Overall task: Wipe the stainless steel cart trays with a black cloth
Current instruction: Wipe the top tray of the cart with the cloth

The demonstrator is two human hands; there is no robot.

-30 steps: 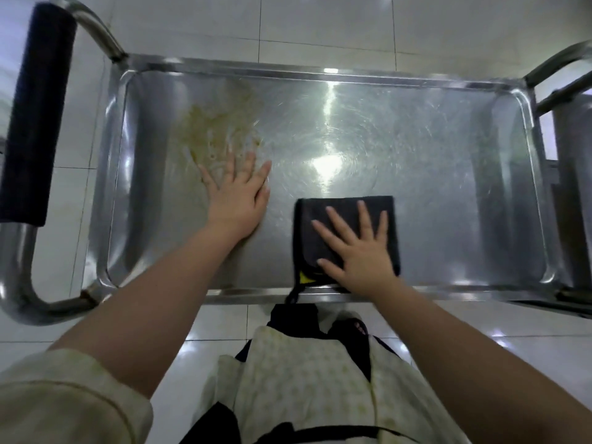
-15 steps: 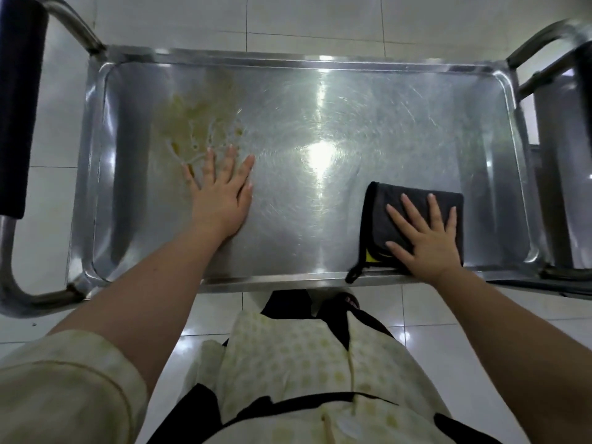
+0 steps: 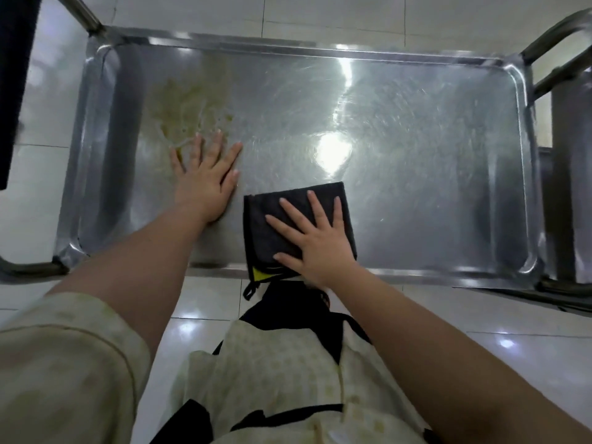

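Head camera looks straight down on glossy white floor tiles that surround a large rectangular stainless steel cart tray with a raised rim and rounded corners. Beyond the tray's left end stands a black padded handle on a bent steel tube, and beyond its right end rise bare steel frame tubes. Below the tray's near rim shows the person's pale yellow patterned garment with black trim, and a matching short sleeve on the left arm. Both bare forearms reach over the near rim. The left hand lies flat on the tray's bare metal, left of its middle, fingers straight and spread, grasping nothing. The right hand presses palm-down, fingers straight and splayed, on a folded black cloth that lies on the tray against the near rim, just right of the left hand; the fingers are not curled round it. A yellowish-brown smeared stain covers the tray's left part, just past the left fingertips. A bright light glare sits near the tray's middle. A small yellow tag and a black loop hang from the cloth over the near rim.
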